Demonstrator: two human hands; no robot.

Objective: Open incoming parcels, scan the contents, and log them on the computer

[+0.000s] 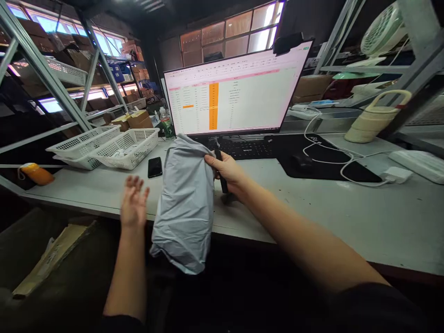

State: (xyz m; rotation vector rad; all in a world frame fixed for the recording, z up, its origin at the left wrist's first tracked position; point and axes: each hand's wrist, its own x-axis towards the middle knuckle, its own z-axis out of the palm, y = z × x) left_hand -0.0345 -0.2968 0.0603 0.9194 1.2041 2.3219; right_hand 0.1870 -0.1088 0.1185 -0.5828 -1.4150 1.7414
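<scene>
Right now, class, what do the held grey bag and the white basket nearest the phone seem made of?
Grey bag: probably thin plastic film, faintly glossy; soft creases catch light. White basket: likely rigid moulded plastic, fairly matte; regular perforations show.

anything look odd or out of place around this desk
The white cable sprawls in loose loops across the black mat, which looks untidy. The gray bag in the right hand is creased, but no tear shows.

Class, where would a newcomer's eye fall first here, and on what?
The grey plastic bag comes first, held in the right hand at the near edge of the desk. Behind it glows the big monitor, with an orange column. The open left hand is blurred, left of the bag.
</scene>
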